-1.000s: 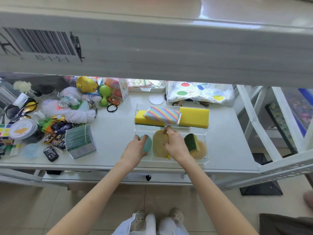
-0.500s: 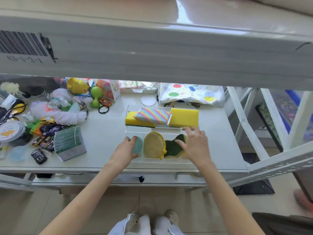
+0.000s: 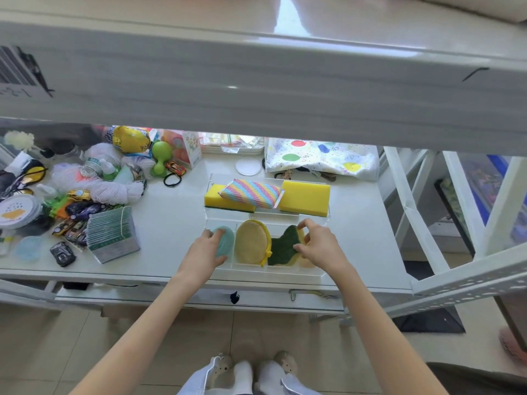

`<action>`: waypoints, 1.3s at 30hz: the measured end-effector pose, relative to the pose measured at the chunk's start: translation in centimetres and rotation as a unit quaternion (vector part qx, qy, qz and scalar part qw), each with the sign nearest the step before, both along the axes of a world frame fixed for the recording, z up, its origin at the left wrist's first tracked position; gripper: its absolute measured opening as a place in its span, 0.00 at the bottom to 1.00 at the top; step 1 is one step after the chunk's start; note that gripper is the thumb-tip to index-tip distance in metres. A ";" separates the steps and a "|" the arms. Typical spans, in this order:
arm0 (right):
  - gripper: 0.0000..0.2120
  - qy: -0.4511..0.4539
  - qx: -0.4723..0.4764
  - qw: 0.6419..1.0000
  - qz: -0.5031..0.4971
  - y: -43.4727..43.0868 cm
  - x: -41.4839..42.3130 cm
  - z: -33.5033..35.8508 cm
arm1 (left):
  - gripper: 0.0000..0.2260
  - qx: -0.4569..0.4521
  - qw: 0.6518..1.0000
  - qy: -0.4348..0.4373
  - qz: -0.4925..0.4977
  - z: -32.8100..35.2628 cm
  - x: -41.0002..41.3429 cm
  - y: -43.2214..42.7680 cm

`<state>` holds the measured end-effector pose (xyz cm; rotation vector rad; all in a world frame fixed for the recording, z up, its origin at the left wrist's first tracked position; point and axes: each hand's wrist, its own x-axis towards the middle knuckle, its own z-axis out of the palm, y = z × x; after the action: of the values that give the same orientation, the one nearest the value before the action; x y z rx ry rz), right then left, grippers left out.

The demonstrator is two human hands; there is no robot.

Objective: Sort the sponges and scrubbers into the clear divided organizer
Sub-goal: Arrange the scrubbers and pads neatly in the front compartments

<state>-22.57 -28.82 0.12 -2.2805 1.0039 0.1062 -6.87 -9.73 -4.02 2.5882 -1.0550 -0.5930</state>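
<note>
Organizer (image 3: 285, 276) is sitting near the worktop's (image 3: 171, 223) front edge, right of centre. Left hand (image 3: 204, 253) is resting half-curled on the teal scrubber (image 3: 226, 245) in the front-left compartment. Right hand (image 3: 319, 243) is pinching the green-yellow sponge (image 3: 283, 246) in the front-right one. Round tan sponge (image 3: 251, 245) is standing between them. Yellow sponges (image 3: 305, 196) and striped sponge (image 3: 251, 192) are filling the back row. Toy cars (image 3: 77, 212), card stack (image 3: 111, 233) and yarn (image 3: 108, 192) are crowding the left side; an upper shelf (image 3: 256, 81) is blocking the top of the view.
</note>
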 end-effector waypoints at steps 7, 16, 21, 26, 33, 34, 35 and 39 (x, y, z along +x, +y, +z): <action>0.17 0.006 0.023 1.000 -0.005 -1.2 -1.5 0.3 | 0.27 -0.013 1.000 0.004 0.003 -0.1 0.1 0.1; 0.20 0.028 -0.045 0.997 0.048 -2.1 -3.6 -2.2 | 0.26 -0.022 1.000 0.007 0.010 -0.2 0.1 0.2; 0.18 0.106 -0.199 0.968 0.112 -2.1 -2.9 -2.7 | 0.26 -0.022 1.000 0.013 0.013 -0.1 0.1 0.2; 0.17 0.103 -0.163 0.973 0.125 -2.6 -3.1 -1.4 | 0.26 -0.015 1.000 0.019 0.012 0.3 0.1 0.2; 0.09 -0.078 -0.150 0.985 0.020 -4.8 -2.6 3.1 | 0.10 -0.145 0.984 -0.102 0.028 5.1 1.3 -0.5; 0.11 -0.094 -0.165 0.981 0.028 -4.9 -1.8 3.4 | 0.10 -0.173 0.976 -0.131 0.013 6.1 1.4 -1.2; 0.12 -0.103 -0.175 0.978 0.039 -4.9 -1.0 3.6 | 0.12 -0.195 0.969 -0.151 -0.007 6.9 1.5 -2.3; 0.20 -0.033 -0.170 0.982 0.080 -5.1 2.1 3.0 | 0.22 -0.156 0.966 -0.184 -0.092 8.1 2.4 -6.8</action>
<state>-20.52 -33.93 3.13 -2.6549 0.8551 -0.0809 -4.50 -16.57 4.08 2.3836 -1.3883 0.0305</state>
